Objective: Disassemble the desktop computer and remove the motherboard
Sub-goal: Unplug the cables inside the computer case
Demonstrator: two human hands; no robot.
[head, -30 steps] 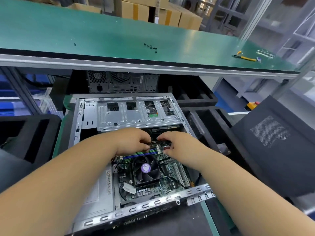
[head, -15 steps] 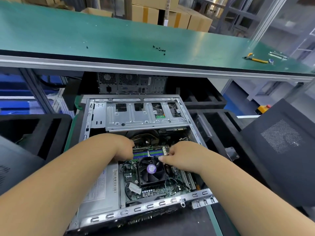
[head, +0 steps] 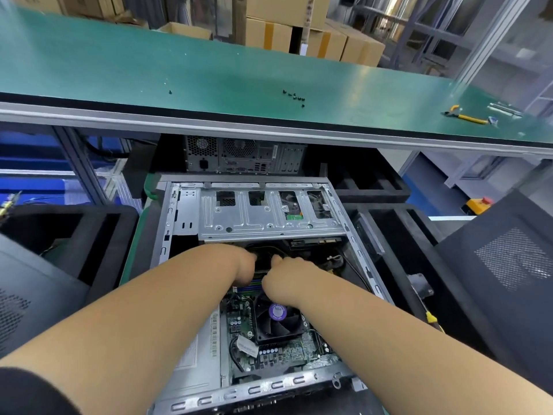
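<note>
Both hands are deep inside an open desktop computer case (head: 179,223) that lies on its side on a lower shelf, below the green worktop (head: 209,61). The left hand (head: 244,266) and the right hand (head: 287,277) nearly meet, knuckles up and fingers curled downward around a bundle of dark cables (head: 264,256) at the far edge of the motherboard (head: 287,353). The fingertips are hidden behind the hands, so I cannot tell whether either grip has closed on a cable or connector.

The motherboard lies flat in the floor of the case, directly under and nearer the viewer than the hands. Its long axis appears to run from the viewer toward the drive cage (head: 266,217). The black fan (head: 276,320) with a purple centre label sits just below the right wrist. Green and blue memory slots (head: 253,284) show between the two hands, running left to right.

Both forearms reach forward and converge in a narrow V; each hand is about equally near the cables. Judging by this, cable removal is under way and the board is not yet free.

On the worktop, well apart from the hands, lie small black screws (head: 294,97) and yellow-handled pliers (head: 463,116).
</note>
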